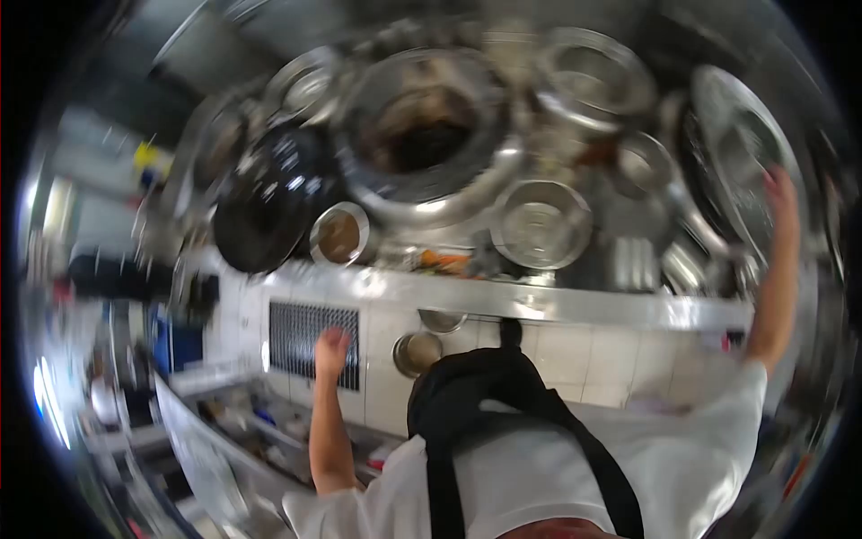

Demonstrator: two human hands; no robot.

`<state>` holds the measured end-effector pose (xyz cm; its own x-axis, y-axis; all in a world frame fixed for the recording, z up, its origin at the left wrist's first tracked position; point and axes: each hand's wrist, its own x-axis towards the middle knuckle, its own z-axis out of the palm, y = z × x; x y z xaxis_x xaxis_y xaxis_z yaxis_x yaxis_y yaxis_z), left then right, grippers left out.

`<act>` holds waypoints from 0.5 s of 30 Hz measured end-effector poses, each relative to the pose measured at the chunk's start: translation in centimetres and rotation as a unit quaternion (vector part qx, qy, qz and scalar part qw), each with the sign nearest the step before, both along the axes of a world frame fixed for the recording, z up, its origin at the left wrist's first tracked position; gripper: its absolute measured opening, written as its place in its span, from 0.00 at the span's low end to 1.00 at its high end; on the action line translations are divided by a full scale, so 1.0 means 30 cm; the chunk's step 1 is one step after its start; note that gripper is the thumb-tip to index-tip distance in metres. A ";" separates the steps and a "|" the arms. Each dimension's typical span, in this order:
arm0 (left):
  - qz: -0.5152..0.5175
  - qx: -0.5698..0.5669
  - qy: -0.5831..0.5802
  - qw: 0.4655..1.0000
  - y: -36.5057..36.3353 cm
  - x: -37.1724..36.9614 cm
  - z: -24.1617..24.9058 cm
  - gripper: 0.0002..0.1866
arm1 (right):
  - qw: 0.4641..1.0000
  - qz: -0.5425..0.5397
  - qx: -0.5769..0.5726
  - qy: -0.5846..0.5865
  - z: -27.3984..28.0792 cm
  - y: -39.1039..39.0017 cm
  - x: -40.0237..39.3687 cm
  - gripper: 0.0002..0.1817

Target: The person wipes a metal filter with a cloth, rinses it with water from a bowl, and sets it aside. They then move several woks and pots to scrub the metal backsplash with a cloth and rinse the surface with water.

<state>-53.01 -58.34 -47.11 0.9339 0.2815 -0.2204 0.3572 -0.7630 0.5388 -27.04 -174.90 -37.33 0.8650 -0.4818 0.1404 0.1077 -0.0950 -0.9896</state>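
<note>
My left hand (332,350) hangs in the air over the floor beside the counter, with a dark floor grate (296,346) behind it in this view. Its fingers are smeared by motion, and no object shows in it. Far to the right, my right hand (781,187) reaches out with the arm stretched. It overlaps a large shiny metal pan (718,90) that stands tilted at the counter's right end. Within that pan's outline, close by the fingers, is a smaller metal vessel (741,153). I cannot tell whether the right fingers grip anything.
A wide wok station (431,211) takes up the counter's middle, with a dark wok (260,216) to its left. Metal bowls (541,225) and a small pot of brownish contents (339,235) line the front. A metal pot (417,355) sits on the tiled floor near my legs.
</note>
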 end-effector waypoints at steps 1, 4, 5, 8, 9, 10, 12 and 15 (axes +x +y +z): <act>-0.052 0.043 -0.066 0.996 -0.008 0.050 0.056 0.18 | 1.000 0.000 -0.019 0.020 0.045 -0.028 0.040 0.11; -0.021 0.022 -0.155 0.987 -0.003 0.190 0.184 0.10 | 0.987 0.064 0.078 0.124 0.316 0.286 0.035 0.05; 0.019 -0.001 -0.191 0.981 -0.032 0.245 0.242 0.08 | 0.989 0.068 0.080 0.105 0.365 0.409 0.027 0.04; -0.031 -0.136 -0.272 0.952 -0.016 0.397 0.312 0.12 | 0.986 0.101 0.072 0.116 0.476 0.868 0.024 0.03; -0.054 -0.196 -0.247 0.947 -0.006 0.445 0.352 0.12 | 0.978 0.131 0.064 0.148 0.509 1.058 0.032 0.04; -0.069 -0.262 -0.195 0.943 0.007 0.490 0.381 0.12 | 0.986 0.087 0.057 0.131 0.522 1.316 0.009 0.06; -0.061 -0.423 -0.112 0.897 0.009 0.559 0.444 0.12 | 0.973 0.170 0.054 0.147 0.533 1.730 -0.012 0.08; -0.014 -0.605 -0.032 0.796 0.061 0.654 0.440 0.12 | 0.965 0.170 0.076 0.185 0.472 2.324 -0.044 0.10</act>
<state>-33.38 -56.50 -33.91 0.9564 -0.1205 -0.2660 0.2911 0.3208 0.9013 -28.37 -105.17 -23.17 0.9542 -0.1511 -0.2580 -0.2559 0.0335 -0.9661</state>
